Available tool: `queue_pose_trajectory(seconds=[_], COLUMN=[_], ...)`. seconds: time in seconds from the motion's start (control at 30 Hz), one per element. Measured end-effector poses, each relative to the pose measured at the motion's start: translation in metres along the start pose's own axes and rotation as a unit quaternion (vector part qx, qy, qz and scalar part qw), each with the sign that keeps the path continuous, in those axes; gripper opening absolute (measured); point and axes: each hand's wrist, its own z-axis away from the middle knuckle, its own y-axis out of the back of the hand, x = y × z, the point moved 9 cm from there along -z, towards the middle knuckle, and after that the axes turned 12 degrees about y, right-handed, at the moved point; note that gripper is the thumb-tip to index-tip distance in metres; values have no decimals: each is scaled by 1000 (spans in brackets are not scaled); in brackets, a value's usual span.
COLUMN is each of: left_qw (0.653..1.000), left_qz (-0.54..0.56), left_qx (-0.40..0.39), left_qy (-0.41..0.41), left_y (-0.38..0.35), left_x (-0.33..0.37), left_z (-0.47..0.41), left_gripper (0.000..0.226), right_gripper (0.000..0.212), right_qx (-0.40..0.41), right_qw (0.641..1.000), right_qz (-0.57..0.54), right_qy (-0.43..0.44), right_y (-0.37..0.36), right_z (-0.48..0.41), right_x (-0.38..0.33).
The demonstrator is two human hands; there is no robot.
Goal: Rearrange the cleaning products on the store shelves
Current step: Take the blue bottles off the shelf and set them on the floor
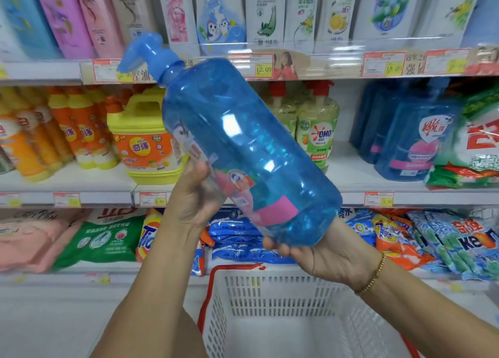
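In front of the middle shelf [359, 168], above my white basket [243, 298], I've got the big blue pump bottle [243, 147] up in both hands. My left hand [193, 195] is wrapped around its lower side, thumb over the label; my right hand [332, 257] is cupped under the base, fingers curled round the bottom edge. Both are grasping it, neither is free.

It looks full of blue liquid, so I'd judge it heavy, with the weight sitting low toward the base — that's why the right hand underneath matters. The wall is clear glossy plastic, stiff enough but likely slick, and it may give a little if I squeeze. The pump head [147, 53] is the weak point; I wouldn't carry it by that. Body and base is the grip to trust.

It's tilted: long axis runs from the base at near right, low, up to the pump at far left, high. The nozzle points left, toward the yellow jug [145, 141] side. The label faces left and down, away from the aisle.

Matching blue bottles [405, 141] stand on the right of the middle shelf, next to the green detergent bags [472, 147]. That looks like its home, I reckon.
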Motion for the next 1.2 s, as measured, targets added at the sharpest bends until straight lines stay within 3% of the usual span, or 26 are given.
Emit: queue_pose_trajectory(seconds=[0.13,0.23,0.37,0.47,0.57,0.83,1.0,1.1,1.13,1.2], left_qw=[1000,998,997,993,986,988,991,999,998,988], left_qz=[14,49,74,99,130,103,91,13,-36,-142], left_qx=[5,41,38,47,51,36,65,49,42,43], left_qy=[-25,-26,-2,37,86,108,71,11,0,-30], left_y=[-7,3,5,11,16,14,1,-20,-33,-54], left_x=[0,-3,-11,-24,-38,-44,-50,-44,-44,-44], left_z=[-1,-4,-10,-14,-15,-15,-25,-31,-32,-38], left_gripper=[74,87,86,83,97,69,98,53,46,57], right_gripper=[68,64,55,55,55,57,61,60,59,63], right_qx=[14,53,14,12,21,7,19,49,56,61], right_qw=[999,989,979,963,956,958,951,929,921,909], right_qz=[42,134,177,239,268,266,286,337,354,378], right_qy=[-31,30,103,120,118,106,111,144,156,167], right_y=[2,4,-8,-10,-12,-11,13,30,35,43], right_z=[6,7,11,12,14,22,34,46,51,60], right_x=[-12,-43,-58,-59,-62,-66,-90,-118,-128,-144])
